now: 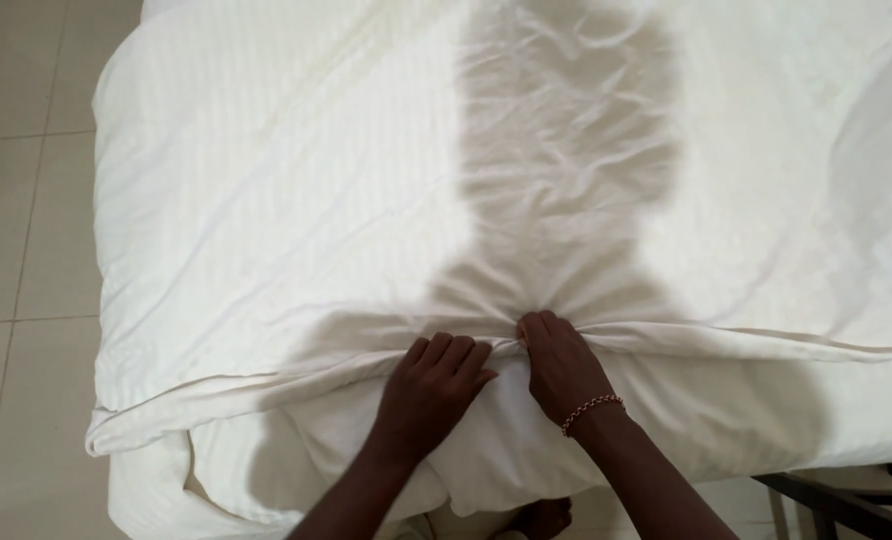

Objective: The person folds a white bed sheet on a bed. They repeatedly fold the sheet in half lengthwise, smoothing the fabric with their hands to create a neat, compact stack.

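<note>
Two hands worked at the near edge of one bed. The left hand (434,385) lay knuckles up on the white duvet (296,220), its fingers (444,352) curled down and clenched into the fabric at the folded hem. The right hand (559,365) sat just beside it, almost touching, its fingers (534,328) likewise pinched on a gather of the same cloth, so that creases ran out from that spot across the cover. One beaded bracelet (593,409) circled the right wrist. There was a single duvet, faintly striped in its weave, and it covered the whole bed, its near edge doubled over into a thick fold (766,345) that ran from the left corner to the right side of the view; both hands gripped it at about the middle of that fold. Below the fold a white sheet (296,460) hung down the bed's end. One dark shadow (566,150) of the person fell up the middle of the duvet. The room had a floor (26,250) of pale tiles with thin joints to the left of the bed, and one dark frame piece (846,495) showed at the lower right. Bare toes (544,517) showed between the forearms at the bottom edge.
</note>
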